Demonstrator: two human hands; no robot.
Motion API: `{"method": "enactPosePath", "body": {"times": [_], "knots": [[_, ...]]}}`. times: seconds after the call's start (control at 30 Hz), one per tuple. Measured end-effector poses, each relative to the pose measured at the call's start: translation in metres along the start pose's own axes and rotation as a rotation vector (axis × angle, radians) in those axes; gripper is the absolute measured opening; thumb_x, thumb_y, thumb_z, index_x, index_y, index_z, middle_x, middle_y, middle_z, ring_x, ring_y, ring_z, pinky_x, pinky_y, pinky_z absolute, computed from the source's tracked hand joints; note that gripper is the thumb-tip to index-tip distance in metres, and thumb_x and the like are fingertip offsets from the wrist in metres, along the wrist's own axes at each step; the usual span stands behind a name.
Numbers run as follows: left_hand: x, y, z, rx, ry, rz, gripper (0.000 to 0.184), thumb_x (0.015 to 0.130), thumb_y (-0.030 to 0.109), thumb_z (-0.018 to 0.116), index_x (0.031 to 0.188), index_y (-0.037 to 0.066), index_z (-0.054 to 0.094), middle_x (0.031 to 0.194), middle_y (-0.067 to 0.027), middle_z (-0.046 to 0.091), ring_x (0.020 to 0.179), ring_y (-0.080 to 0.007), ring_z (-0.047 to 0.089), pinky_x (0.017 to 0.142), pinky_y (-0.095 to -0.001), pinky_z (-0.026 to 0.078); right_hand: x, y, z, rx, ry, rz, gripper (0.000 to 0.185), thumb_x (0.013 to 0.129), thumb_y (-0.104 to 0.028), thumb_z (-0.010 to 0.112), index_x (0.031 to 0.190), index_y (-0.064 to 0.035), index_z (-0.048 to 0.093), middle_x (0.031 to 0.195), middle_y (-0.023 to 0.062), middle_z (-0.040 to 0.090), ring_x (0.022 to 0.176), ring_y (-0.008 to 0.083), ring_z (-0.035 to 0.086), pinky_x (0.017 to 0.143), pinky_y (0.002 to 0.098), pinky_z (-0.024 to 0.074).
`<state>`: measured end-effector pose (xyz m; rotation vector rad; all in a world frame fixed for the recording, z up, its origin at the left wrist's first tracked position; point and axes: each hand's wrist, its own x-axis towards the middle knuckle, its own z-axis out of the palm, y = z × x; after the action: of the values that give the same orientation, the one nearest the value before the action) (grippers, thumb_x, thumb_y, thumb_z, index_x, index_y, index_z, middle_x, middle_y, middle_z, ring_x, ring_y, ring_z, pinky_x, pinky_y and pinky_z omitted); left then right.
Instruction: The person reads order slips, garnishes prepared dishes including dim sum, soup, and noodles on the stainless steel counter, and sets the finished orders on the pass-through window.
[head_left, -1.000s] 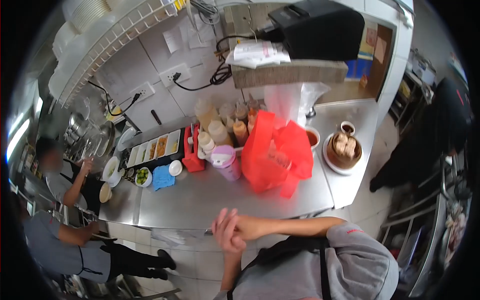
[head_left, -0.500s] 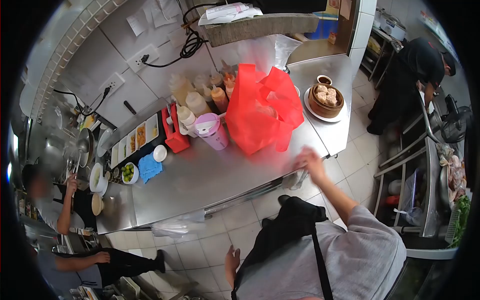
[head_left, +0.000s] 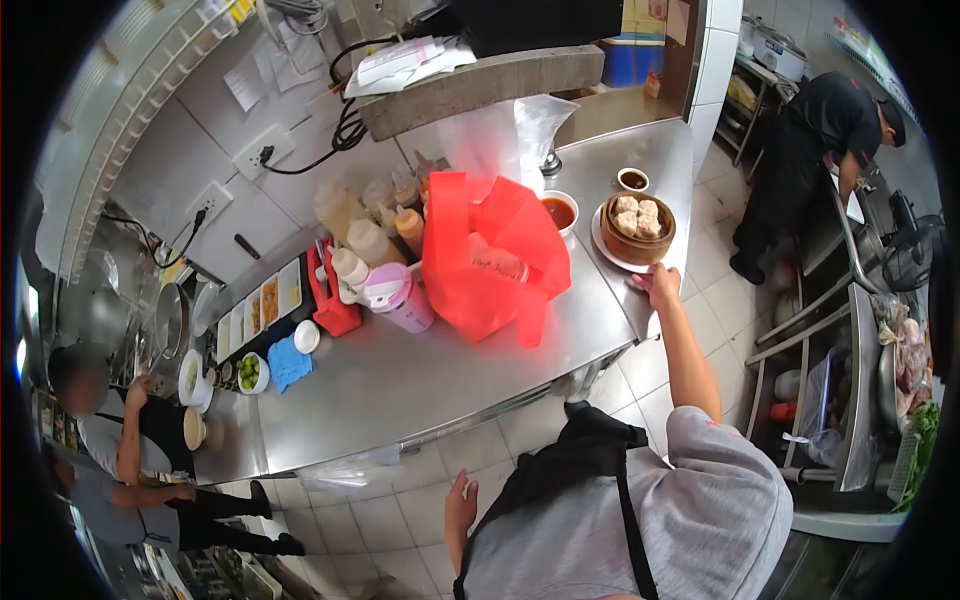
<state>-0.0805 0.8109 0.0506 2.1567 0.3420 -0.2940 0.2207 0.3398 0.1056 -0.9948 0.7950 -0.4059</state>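
**Right hand at the rim of the steamer's plate**

The steel counter (head_left: 410, 390) runs across the view. At the far right, a co-worker in black (head_left: 800, 165) bends over another work surface. The red bag (head_left: 470, 285) stands upright on the counter, left of the bamboo steamer (head_left: 640, 252), which sits on a white plate (head_left: 602, 243) near the counter's right end. Left of the bag is a purple-lidded cup (head_left: 405, 305), with squeeze bottles (head_left: 373, 243) grouped behind it.

The right hand (head_left: 660, 284) reaches to the plate's near edge, just below the steamer, its fingertips at the rim; whether they close on it, I cannot tell. The left hand (head_left: 461, 508) is over the floor in front of the counter, fingers loosely extended and slightly parted, holding nothing; the counter's edge is nearest to it.

A bowl of orange-red sauce (head_left: 574, 213) sits between bag and steamer. A small bowl of dark sauce (head_left: 633, 189) is just behind the steamer. Inside the open steamer are at least 4 pale dumplings (head_left: 627, 221).
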Motion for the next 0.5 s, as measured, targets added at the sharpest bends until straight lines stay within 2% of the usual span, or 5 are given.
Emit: {"method": "enactPosePath", "body": {"times": [0.1,0.2,0.3,0.4,0.5], "knots": [[0.01,0.03,0.006,0.027,-0.03,0.035,0.042,0.085,0.024,0.051,0.122,0.004,0.044,0.11,-0.0209,0.054,0.104,-0.0313,0.052,0.087,-0.0352,0.04,-0.009,-0.015,-0.015,-0.042,0.04,-0.062,0.026,0.08,-0.004,0.041,0.102,0.0035,0.03,0.08,0.0173,0.05,0.058,0.0274,0.057,0.05,0.0343,0.0541],[0.027,0.048,0.024,-0.019,-0.071,-0.016,0.04,0.086,0.023,0.05,0.121,0.005,0.045,0.111,-0.0193,0.054,0.104,-0.0294,0.052,0.087,-0.0347,0.041,0.007,-0.015,-0.036,-0.05,-0.053,-0.134,0.03,0.08,-0.005,0.04,0.106,0.0031,0.03,0.08,0.0159,0.051,0.059,0.026,0.058,0.049,0.0333,0.053],[0.054,0.022,0.052,-0.132,-0.046,0.09,0.039,0.086,0.024,0.05,0.121,0.007,0.046,0.109,-0.0189,0.056,0.103,-0.0283,0.053,0.086,-0.034,0.041,0.009,-0.018,-0.047,-0.093,-0.083,-0.189,0.026,0.079,-0.007,0.04,0.103,0.002,0.036,0.084,0.0162,0.054,0.062,0.0243,0.059,0.051,0.0339,0.0528],[0.073,0.027,0.057,-0.142,-0.062,0.051,0.04,0.086,0.025,0.051,0.121,0.008,0.046,0.105,-0.0186,0.058,0.1,-0.0277,0.055,0.086,-0.0338,0.041,0.017,-0.026,-0.045,-0.007,-0.096,-0.243,0.025,0.079,-0.01,0.04,0.102,0.0004,0.04,0.083,0.0141,0.056,0.063,0.0227,0.059,0.05,0.0338,0.0525],[0.085,0.036,0.056,-0.115,-0.021,0.048,0.037,0.085,0.025,0.051,0.116,0.006,0.049,0.1,-0.0184,0.059,0.097,-0.0281,0.057,0.083,-0.0345,0.043,0.019,-0.072,-0.026,-0.071,-0.175,-0.222,0.027,0.077,-0.009,0.041,0.101,0.0024,0.04,0.083,0.0138,0.056,0.066,0.024,0.061,0.055,0.0353,0.0545]]}}
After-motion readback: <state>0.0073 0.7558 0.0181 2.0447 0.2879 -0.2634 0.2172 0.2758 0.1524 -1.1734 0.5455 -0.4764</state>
